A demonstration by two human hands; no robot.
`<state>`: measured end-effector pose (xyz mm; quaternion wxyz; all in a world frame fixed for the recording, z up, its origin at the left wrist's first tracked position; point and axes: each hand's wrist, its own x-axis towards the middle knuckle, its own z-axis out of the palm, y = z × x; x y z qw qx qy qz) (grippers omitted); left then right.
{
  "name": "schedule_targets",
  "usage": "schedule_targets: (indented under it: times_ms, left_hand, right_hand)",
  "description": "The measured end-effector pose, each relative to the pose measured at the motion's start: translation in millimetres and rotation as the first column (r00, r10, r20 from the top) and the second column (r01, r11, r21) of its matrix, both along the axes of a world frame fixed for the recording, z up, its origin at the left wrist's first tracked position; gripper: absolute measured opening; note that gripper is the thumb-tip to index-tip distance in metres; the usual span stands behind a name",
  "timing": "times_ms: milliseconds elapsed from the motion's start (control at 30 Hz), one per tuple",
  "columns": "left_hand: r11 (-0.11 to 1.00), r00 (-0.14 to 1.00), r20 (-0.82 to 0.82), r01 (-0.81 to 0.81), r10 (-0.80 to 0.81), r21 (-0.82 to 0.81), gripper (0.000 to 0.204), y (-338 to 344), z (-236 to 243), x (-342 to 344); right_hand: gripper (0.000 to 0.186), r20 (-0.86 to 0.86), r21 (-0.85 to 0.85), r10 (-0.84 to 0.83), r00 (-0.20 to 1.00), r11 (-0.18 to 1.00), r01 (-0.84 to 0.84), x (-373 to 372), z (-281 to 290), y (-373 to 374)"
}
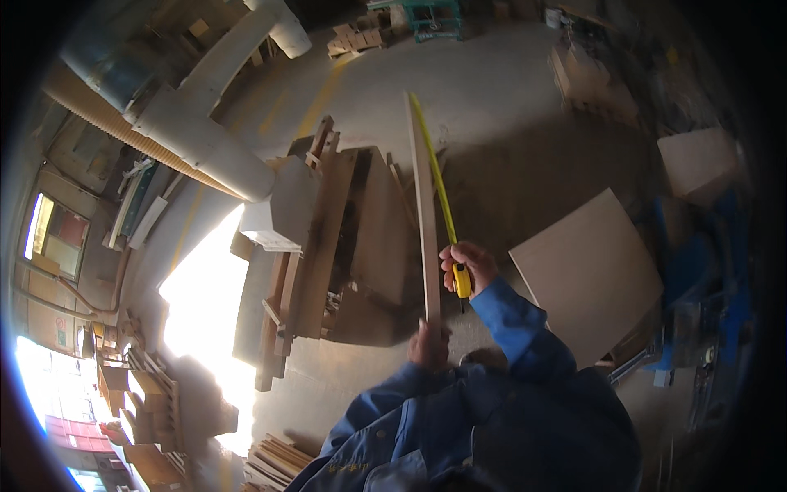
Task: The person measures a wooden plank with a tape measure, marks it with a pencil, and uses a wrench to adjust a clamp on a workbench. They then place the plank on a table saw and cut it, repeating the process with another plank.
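My left hand (429,344) is wrapped round the near end of a long, pale wooden strip (425,213), which points away from me. In my right hand (475,264) is a yellow tape measure (461,281), its case showing below the fingers. The yellow blade (439,176) runs out from it beside the strip, and the two come together at the strip's far end. Near my hand the blade stands apart from the wood, to its right. Both forearms are in blue sleeves.
Left of the strip stands a wooden workbench (324,246) with long beams and boards. A large pale panel (590,275) lies to the right, near blue machinery (697,271). White ducting (205,139) crosses the upper left. Stacked wood pieces (279,459) lie at the lower left.
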<state>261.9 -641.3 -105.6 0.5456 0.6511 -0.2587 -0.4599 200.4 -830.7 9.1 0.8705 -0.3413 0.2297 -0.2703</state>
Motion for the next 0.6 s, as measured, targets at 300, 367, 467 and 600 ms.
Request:
schedule_targets:
  times_ms: [300,367,467,600]
  left_hand:
    - [0.901,0.829,-0.555,-0.187,-0.069,-0.392,0.061,-120.3,138.5,21.8]
    - [0.874,0.747,-0.625,-0.129,-0.225,-0.468,0.055,-136.7,165.3,17.3]
    - [0.807,0.665,-0.638,-0.09,-0.388,-0.584,0.051,-152.3,188.7,3.0]
    - [0.767,0.632,-0.624,-0.073,-0.459,-0.638,0.051,-159.2,199.5,-10.2]
  right_hand:
    - [0.022,-0.313,-0.213,-0.039,0.949,0.977,-0.03,-81.6,39.5,71.9]
    - [0.022,-0.305,-0.233,-0.064,0.95,0.972,-0.01,-94.8,51.7,72.3]
    - [0.025,-0.292,-0.269,-0.116,0.949,0.962,0.035,-110.2,66.6,67.4]
    - [0.03,-0.264,-0.398,-0.261,0.928,0.906,0.142,-122.2,81.6,67.1]
